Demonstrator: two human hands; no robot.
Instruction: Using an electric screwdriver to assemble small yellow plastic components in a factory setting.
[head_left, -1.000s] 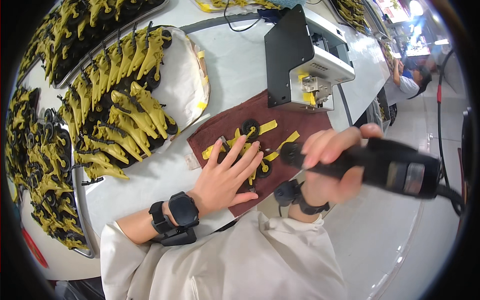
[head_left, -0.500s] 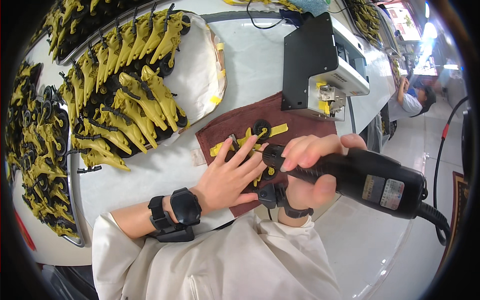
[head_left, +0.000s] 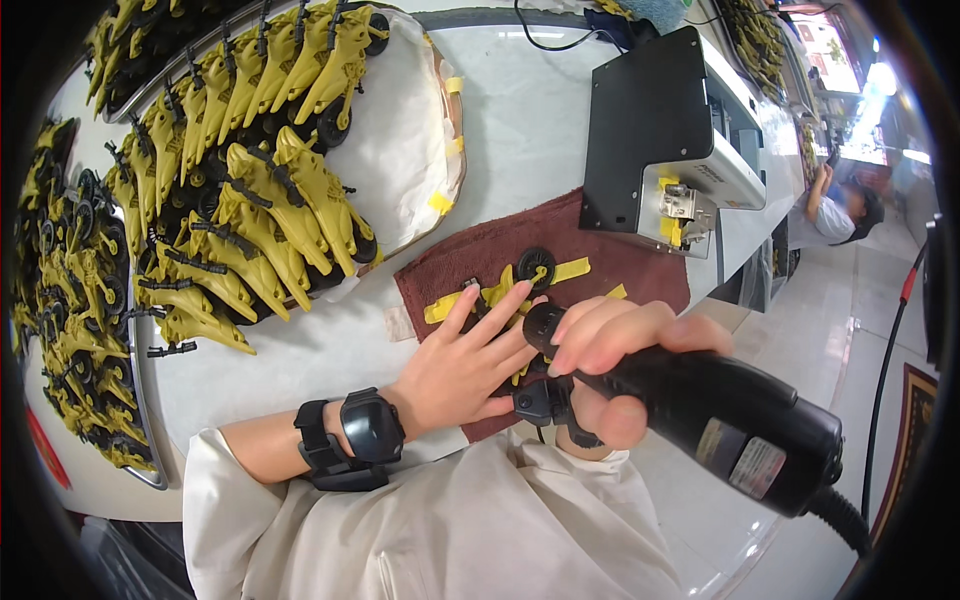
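Two hands at work: my left hand lies flat, fingers spread, pressing the yellow part onto the brown cloth; my right hand grips the black power screwdriver over it.

Yellow toy part with black wheel lies flat on maroon cloth; black electric screwdriver angled across it.

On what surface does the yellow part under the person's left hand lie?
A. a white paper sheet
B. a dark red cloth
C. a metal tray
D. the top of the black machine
B: the left hand presses the yellow part flat on the dark red cloth spread on the white table.
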